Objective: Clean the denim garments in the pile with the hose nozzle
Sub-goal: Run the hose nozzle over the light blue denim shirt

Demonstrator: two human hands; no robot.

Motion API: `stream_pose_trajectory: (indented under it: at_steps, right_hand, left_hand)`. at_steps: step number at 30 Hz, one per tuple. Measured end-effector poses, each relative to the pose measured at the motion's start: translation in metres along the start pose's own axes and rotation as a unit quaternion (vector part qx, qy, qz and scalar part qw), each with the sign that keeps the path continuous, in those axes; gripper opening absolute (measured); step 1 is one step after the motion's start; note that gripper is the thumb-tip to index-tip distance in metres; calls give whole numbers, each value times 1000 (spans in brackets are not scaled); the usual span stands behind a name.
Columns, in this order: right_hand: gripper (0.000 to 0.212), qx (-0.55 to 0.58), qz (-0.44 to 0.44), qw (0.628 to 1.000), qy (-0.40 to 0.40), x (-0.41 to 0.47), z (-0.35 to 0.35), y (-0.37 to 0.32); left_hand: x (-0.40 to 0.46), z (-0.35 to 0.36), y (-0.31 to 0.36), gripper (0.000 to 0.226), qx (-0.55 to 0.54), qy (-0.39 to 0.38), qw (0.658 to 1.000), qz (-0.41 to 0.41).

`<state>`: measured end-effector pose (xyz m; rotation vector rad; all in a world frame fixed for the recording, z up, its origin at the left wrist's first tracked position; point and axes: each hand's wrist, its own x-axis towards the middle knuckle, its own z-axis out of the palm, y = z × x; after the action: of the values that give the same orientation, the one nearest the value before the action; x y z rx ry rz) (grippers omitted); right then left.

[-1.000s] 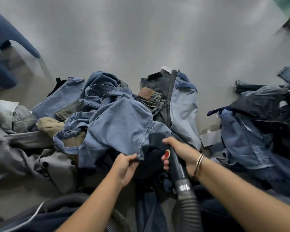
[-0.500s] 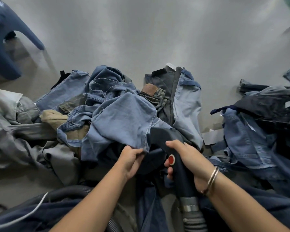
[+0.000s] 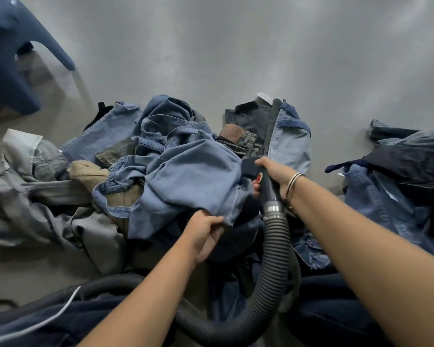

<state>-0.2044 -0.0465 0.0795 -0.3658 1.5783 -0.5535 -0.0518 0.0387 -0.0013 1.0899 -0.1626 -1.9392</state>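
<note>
The left hand (image 3: 206, 230) is pinching the near hem of a light blue denim garment (image 3: 191, 181), fingers and thumb curled over the stitched edge, while the right hand (image 3: 273, 172) is wrapping round the dark hose nozzle (image 3: 263, 181) just behind its red button (image 3: 259, 177), with a bangle (image 3: 292, 187) sitting on the wrist. The nozzle head is lying against the right edge of that garment, its mouth mostly hidden by cloth, so I cannot tell how flat it is sitting. The garment is resting on top of the denim pile (image 3: 161, 136) in the middle of the grey floor (image 3: 211, 51), with grey and tan clothes spreading to the left and a second heap of darker denim (image 3: 398, 176) lying well apart on the right. The ribbed hose (image 3: 273, 259) is trailing from the nozzle toward the near edge and curving left. Denim like this is probably handling as a soft but fairly heavy cloth: it is draping and bunching rather than holding shape, and suction would likely be dragging loose folds into the nozzle. Holding it by the double-stitched hem, as the left hand is doing, looks the sensible place, since that seam is stiffer and lets the panel be pulled taut.
</note>
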Motion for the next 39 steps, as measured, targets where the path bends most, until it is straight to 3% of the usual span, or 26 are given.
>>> stream_pose_trajectory:
  at_steps: [3,7,9,13,19,27,34,39]
  right_hand:
    - [40,19,5,1000,-9,-13,-8,-9]
    - [31,-18,-27,999,-35,-64,-4,25]
    - [19,-11,-28,998,-56,-85,1,50]
    - [16,-38,-11,998,-58,-92,11,76]
    - [29,-20,-61,998,3,-70,9,39]
    - [18,-17,-19,999,-47,-91,10,82]
    - [38,-9,-62,997,41,-33,-7,10]
    - [35,-10,-32,999,10,-67,-25,23]
  left_hand:
    - [9,4,16,29,-117,-28,993,-15]
    - [12,13,19,38,-167,-35,984,-50]
    - [12,15,18,40,-165,-39,984,-61]
    - [7,12,18,41,-139,-64,985,-77]
    - [4,7,12,39,-145,-60,984,-86]
    - [5,4,12,41,-105,-76,987,-98]
    - [-2,-4,12,34,-134,-43,985,-102]
    - [8,1,13,34,-150,-43,983,-99]
